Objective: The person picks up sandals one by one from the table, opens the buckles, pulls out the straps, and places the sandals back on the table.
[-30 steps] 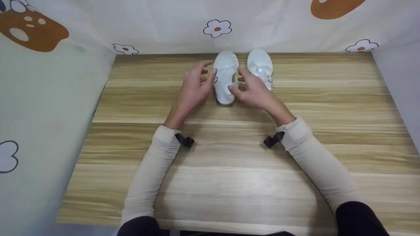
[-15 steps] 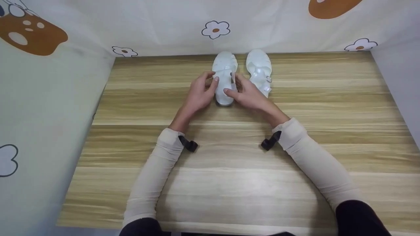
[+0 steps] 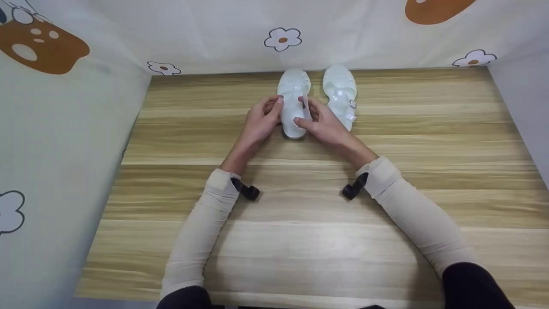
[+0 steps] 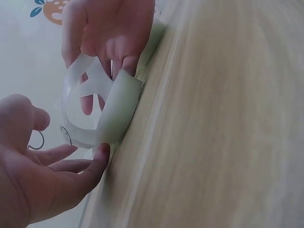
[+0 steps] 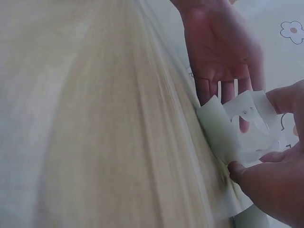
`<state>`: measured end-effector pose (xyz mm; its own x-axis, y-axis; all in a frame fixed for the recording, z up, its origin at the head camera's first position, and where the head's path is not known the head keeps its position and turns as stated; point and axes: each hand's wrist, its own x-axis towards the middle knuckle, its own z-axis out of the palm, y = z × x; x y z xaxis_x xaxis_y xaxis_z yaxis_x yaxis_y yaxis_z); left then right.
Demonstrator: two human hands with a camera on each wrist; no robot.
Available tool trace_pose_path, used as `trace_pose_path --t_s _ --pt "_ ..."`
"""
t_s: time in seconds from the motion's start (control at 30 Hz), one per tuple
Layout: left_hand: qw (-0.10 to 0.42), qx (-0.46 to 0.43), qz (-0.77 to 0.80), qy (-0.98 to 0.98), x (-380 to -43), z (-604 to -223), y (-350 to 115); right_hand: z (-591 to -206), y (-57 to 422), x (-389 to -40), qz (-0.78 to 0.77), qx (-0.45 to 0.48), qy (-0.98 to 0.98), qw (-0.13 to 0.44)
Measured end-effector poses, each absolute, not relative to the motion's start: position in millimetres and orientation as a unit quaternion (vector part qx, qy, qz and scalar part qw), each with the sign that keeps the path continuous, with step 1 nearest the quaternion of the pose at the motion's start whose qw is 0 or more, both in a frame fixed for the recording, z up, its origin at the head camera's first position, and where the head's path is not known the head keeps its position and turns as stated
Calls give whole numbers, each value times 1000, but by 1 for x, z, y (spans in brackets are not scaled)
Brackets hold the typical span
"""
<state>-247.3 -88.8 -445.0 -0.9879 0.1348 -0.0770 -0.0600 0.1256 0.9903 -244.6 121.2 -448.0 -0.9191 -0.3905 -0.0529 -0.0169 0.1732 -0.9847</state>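
A pale white jelly sandal (image 3: 294, 86) lies on the wood-grain board, toe toward the back wall, between both hands. My right hand (image 3: 328, 124) pinches its side, thumb on the upper strap in the right wrist view and other fingers at the strap and sole edge. Opposite it, my left hand (image 3: 260, 120) touches the buckle side with fingertips (image 4: 100, 154); its thumb stands apart from the sandal in the left wrist view. A small metal buckle (image 4: 65, 135) shows by those fingers. The matching sandal (image 3: 339, 81) lies just to the right, its heel partly behind my right hand.
A white curtain wall (image 3: 214, 47) with flower prints rises directly behind both toes, and more wall closes in on either side. The wood-grain board (image 3: 296, 223) stretches toward the body. Black wrist cameras (image 3: 250, 192) jut inward from the sleeves.
My left hand has moved right and slightly down, up against the sandal's buckle side. My right hand has shifted left onto the sandal and lifted its strap edge a little.
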Motion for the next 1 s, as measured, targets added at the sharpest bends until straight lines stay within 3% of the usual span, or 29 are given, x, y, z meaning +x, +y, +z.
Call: trace_pose_path --t_s 0.57,1.0 --pt "19 55 643 764 -229 -441 -81 -440 140 -230 -629 -188 744 125" --pt "-71 83 588 801 -200 -439 -66 -434 162 -209 -638 -228 722 138"
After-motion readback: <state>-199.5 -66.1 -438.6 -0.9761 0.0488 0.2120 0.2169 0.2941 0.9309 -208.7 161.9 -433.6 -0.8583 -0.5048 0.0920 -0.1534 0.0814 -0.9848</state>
